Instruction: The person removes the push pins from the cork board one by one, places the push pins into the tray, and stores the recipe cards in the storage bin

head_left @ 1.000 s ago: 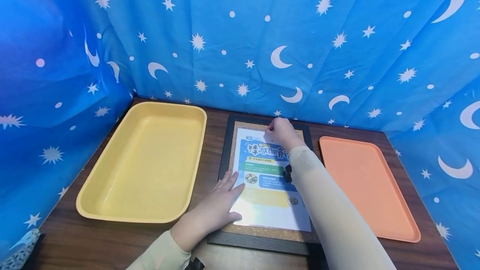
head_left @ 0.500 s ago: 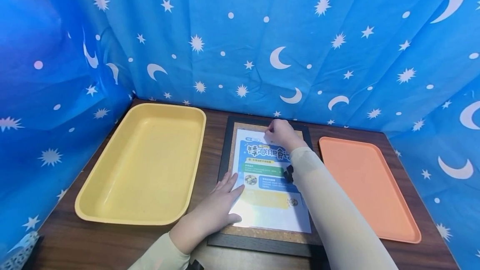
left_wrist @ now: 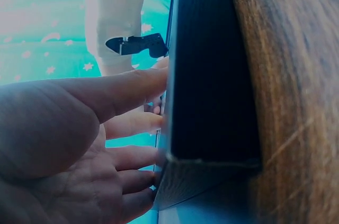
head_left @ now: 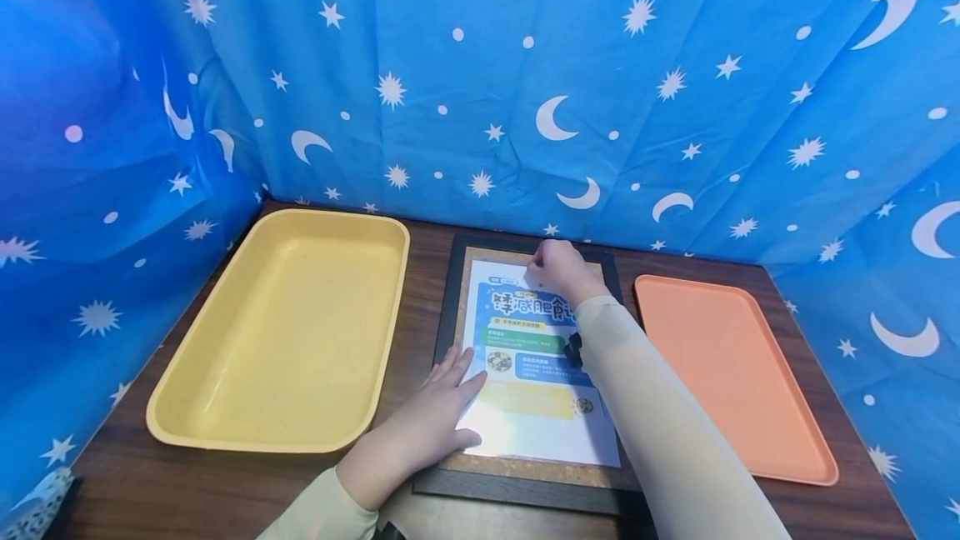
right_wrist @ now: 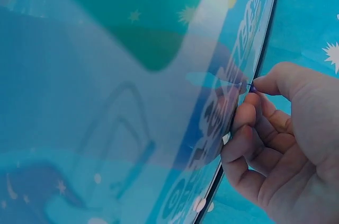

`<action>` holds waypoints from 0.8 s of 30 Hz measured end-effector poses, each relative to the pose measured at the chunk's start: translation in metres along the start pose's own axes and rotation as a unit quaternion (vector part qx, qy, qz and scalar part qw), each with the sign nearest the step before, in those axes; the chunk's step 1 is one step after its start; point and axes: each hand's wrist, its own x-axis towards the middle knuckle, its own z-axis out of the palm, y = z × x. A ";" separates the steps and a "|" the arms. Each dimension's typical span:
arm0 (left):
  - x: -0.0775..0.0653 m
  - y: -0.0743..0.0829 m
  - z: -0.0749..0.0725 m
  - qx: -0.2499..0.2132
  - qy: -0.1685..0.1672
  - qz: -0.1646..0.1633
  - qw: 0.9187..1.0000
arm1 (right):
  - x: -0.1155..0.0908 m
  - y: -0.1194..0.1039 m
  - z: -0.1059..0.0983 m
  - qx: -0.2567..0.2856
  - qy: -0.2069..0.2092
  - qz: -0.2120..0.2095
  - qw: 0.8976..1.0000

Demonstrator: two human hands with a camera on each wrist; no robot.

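A glossy printed sheet [head_left: 525,440] with a blue heading lies on a cork board [head_left: 517,467] in a black frame [head_left: 525,494]. Near the sheet's top edge, my right hand [head_left: 561,269] has its fingers curled and pinches a small purple pushpin [right_wrist: 253,89] between thumb and index finger. The pin's thin point meets the sheet's surface in the right wrist view; in the head view my hand hides it. My left hand [head_left: 423,423] rests with fingers spread over the lower left edge of the sheet and frame. Its fingers extend over the frame's edge in the left wrist view [left_wrist: 127,144].
A deep yellow tray [head_left: 401,290] stands left of the board. To the right lies a shallow orange tray [head_left: 720,365], partly behind my right forearm. The dark wooden table [head_left: 187,490] ends at a blue star-and-moon curtain [head_left: 420,132] behind and at both sides.
Both hands stay in nearly the same places on the board. The whole head view shifts very slightly.
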 end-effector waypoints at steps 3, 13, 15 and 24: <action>0.001 0.000 0.000 -0.001 0.001 0.003 1.000 | 0.000 0.000 0.000 0.004 0.006 0.004 1.000; 0.001 -0.001 0.002 0.000 0.000 0.002 1.000 | -0.001 0.007 0.000 0.070 0.036 0.003 0.997; 0.001 -0.001 0.003 0.001 0.001 0.003 1.000 | -0.001 0.008 0.000 0.078 0.040 0.002 0.996; 0.000 -0.002 0.002 -0.005 0.002 0.004 1.000 | -0.001 0.007 -0.001 0.079 0.044 0.008 0.996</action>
